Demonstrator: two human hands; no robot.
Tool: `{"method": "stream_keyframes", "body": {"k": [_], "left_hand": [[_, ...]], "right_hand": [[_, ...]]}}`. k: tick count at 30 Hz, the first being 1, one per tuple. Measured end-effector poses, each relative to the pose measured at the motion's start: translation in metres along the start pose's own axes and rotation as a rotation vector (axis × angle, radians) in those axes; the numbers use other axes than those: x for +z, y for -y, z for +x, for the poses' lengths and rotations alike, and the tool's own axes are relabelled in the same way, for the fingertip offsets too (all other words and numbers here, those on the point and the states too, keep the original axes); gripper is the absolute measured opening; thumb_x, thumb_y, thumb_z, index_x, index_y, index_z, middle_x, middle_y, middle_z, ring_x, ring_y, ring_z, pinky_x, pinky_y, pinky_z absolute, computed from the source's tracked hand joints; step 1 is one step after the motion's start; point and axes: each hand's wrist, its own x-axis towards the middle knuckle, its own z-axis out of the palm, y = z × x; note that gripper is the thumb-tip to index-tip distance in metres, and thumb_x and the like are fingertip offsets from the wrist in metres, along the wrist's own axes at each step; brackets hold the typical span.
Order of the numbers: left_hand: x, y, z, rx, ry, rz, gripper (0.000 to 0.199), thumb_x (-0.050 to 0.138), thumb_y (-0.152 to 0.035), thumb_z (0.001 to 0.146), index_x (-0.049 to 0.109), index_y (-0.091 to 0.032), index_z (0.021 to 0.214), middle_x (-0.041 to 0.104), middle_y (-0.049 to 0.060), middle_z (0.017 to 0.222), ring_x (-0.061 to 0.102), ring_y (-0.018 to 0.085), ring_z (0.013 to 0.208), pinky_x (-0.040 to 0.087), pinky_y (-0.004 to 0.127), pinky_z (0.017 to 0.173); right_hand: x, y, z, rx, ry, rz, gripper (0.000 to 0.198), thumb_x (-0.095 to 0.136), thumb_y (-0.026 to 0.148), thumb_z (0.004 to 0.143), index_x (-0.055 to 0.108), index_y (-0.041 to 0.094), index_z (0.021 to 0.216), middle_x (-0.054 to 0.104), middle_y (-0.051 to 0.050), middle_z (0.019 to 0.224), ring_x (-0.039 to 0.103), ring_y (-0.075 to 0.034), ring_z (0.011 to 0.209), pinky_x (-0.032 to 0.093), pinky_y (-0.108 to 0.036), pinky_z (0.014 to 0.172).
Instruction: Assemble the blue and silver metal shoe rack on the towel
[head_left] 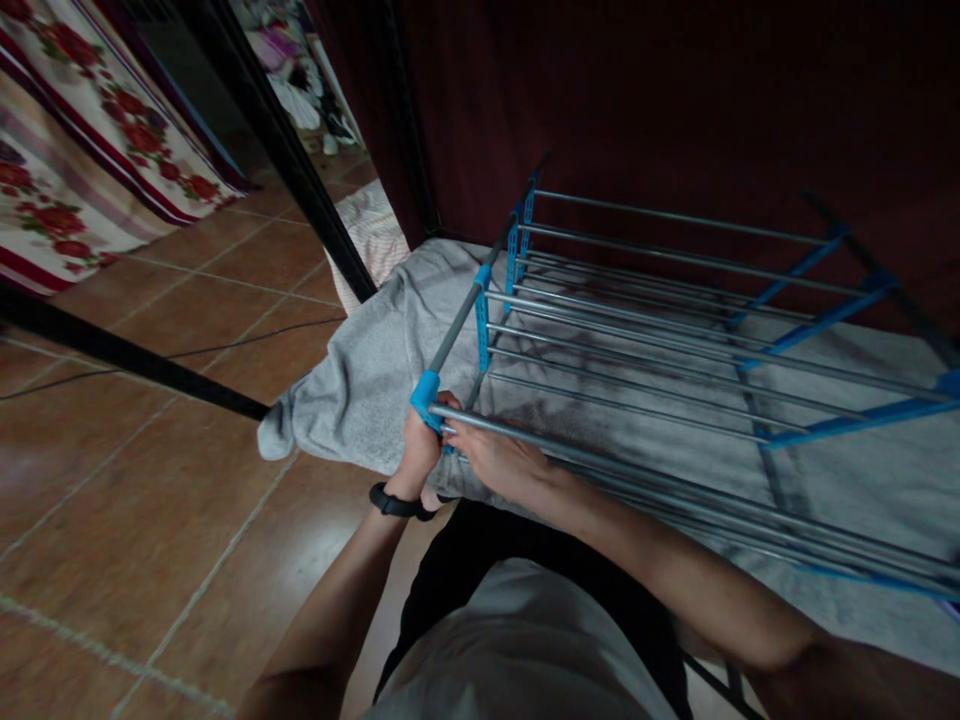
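I judge this rack (660, 333) light yet stiff, best held where my left hand (421, 440) and right hand (499, 457) seemingly grip its blue corner joint (426, 391).

A rack (697, 340) of thin silvery-grey metal bars and bright blue joints spans the frame from the centre to the right edge, where part of it is cut off. Its bars run nearly parallel, sloping gently down to the right, in more than one layer. At its left end, a grey side pole (456, 327) slants from the upper centre down to a blue corner joint (426, 388) left of centre, whose lower part is covered. Blue perforated uprights (482, 325) hang below this pole. Toward the right edge, blue crosspieces (874, 411) slant up to a darker pole (926, 325).
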Motion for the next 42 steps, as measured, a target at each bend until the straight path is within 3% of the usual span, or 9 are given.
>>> {"method": "stream_keyframes", "body": {"k": [5, 11, 18, 26, 42], "left_hand": [[0.002, -0.004, -0.004, 0.039, -0.035, 0.010, 0.041, 0.048, -0.050, 0.082, 0.064, -0.018, 0.063, 0.056, 0.002, 0.053, 0.047, 0.013, 0.047, 0.035, 0.024, 0.044], [0.008, -0.018, -0.007, -0.070, 0.145, -0.094, 0.057, 0.042, -0.067, 0.081, 0.060, -0.019, 0.057, 0.038, -0.001, 0.036, 0.030, 0.010, 0.032, 0.020, 0.025, 0.035], [0.011, -0.023, -0.007, -0.068, 0.160, -0.112, 0.055, 0.042, -0.065, 0.082, 0.058, -0.019, 0.056, 0.038, -0.002, 0.035, 0.029, 0.009, 0.031, 0.016, 0.024, 0.035], [0.009, -0.016, -0.004, -0.111, 0.172, -0.145, 0.058, 0.044, -0.072, 0.078, 0.056, -0.019, 0.058, 0.038, -0.002, 0.034, 0.032, 0.009, 0.030, 0.020, 0.025, 0.035], [0.006, -0.010, -0.001, -0.125, 0.205, -0.156, 0.055, 0.044, -0.069, 0.080, 0.048, -0.022, 0.051, 0.035, -0.002, 0.035, 0.030, 0.010, 0.033, 0.023, 0.026, 0.039]], "right_hand": [[0.002, 0.006, -0.009, 0.049, -0.069, -0.164, 0.044, 0.022, 0.030, 0.104, 0.043, 0.020, 0.141, 0.069, -0.009, 0.113, 0.067, -0.023, 0.093, 0.050, -0.033, 0.078], [0.001, 0.010, -0.025, 0.166, -0.065, -0.282, 0.041, 0.024, 0.027, 0.103, 0.040, 0.021, 0.140, 0.069, -0.011, 0.110, 0.067, -0.022, 0.094, 0.050, -0.029, 0.078], [0.004, 0.002, -0.041, 0.252, -0.084, -0.287, 0.037, 0.026, 0.032, 0.103, 0.051, 0.022, 0.128, 0.068, -0.011, 0.112, 0.066, -0.021, 0.101, 0.049, -0.027, 0.078], [0.006, -0.001, -0.039, 0.255, -0.061, -0.249, 0.040, 0.024, 0.036, 0.103, 0.051, 0.024, 0.130, 0.070, -0.010, 0.109, 0.066, -0.021, 0.101, 0.048, -0.027, 0.080], [0.008, -0.002, -0.041, 0.206, -0.078, -0.286, 0.044, 0.017, 0.032, 0.104, 0.054, 0.023, 0.125, 0.068, -0.010, 0.110, 0.064, -0.020, 0.102, 0.046, -0.028, 0.080]]}}
